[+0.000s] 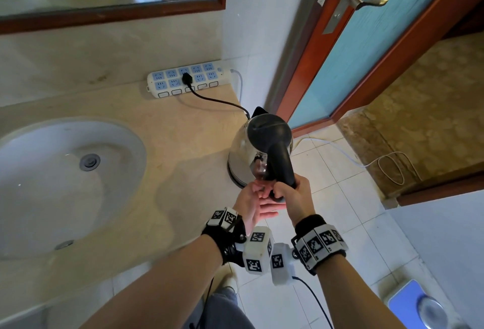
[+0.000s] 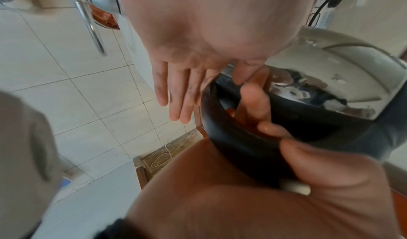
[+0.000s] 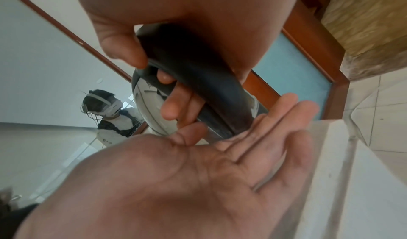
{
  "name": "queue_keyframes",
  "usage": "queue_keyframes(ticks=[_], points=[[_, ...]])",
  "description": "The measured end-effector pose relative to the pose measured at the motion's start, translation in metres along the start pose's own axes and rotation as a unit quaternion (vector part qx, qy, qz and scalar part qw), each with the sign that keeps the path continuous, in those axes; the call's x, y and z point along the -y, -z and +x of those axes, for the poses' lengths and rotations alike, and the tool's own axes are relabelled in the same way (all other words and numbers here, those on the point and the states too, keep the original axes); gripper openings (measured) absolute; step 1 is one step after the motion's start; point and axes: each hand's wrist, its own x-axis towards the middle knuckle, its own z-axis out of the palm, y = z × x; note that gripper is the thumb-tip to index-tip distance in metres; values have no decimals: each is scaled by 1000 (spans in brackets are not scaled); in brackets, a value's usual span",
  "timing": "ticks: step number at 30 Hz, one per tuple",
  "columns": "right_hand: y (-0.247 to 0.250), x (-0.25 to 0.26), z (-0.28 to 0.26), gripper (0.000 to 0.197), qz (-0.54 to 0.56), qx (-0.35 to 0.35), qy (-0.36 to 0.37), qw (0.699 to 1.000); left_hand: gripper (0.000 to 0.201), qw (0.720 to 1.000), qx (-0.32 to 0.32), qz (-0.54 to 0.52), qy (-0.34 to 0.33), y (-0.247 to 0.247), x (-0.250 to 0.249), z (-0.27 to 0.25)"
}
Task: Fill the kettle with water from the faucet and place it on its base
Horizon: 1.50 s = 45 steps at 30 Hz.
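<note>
The steel kettle [image 1: 245, 145] with a black lid and black handle [image 1: 280, 163] is at the right edge of the beige counter [image 1: 178, 129]. A pale round rim, maybe its base [image 1: 235, 180], shows under it; I cannot tell whether the kettle rests on it. My right hand [image 1: 290, 192] grips the handle's lower part, fingers curled round the handle [image 3: 198, 68]. My left hand [image 1: 262, 206] lies open, palm up, just below and left of the handle's end, fingers [image 2: 176, 94] straight. The steel body [image 2: 330, 86] reflects the room.
A white sink [image 1: 125, 142] is set in the counter to the left. A white power strip [image 1: 188, 79] lies against the back wall, with a black cord [image 1: 217, 100] running to the kettle. A door [image 1: 366, 53] stands open on the right. A blue scale [image 1: 416, 305] lies on the tiled floor.
</note>
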Motion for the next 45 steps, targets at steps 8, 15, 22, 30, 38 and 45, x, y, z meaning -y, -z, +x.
queue_keyframes(ticks=[8, 15, 22, 30, 38, 45], points=[[15, -14, 1, 19, -101, 6, 46, 994, 36, 1000, -12, 13, 24, 3, -2, 0], [40, -49, -24, 30, -225, -113, 85, 964, 39, 993, -9, 116, -33, 28, -10, -32], [26, -87, -35, 86, -552, 103, -30, 827, 25, 939, -113, 302, -120, 69, -25, -55], [9, -88, -38, 94, -603, 56, 4, 795, 20, 837, -89, 518, -151, 103, -12, -73], [6, -78, -34, 89, -611, 99, -46, 784, 20, 803, -72, 574, -142, 95, -2, -85], [7, -77, -39, 68, -535, 91, -43, 838, 14, 772, -65, 613, -156, 96, -3, -92]])
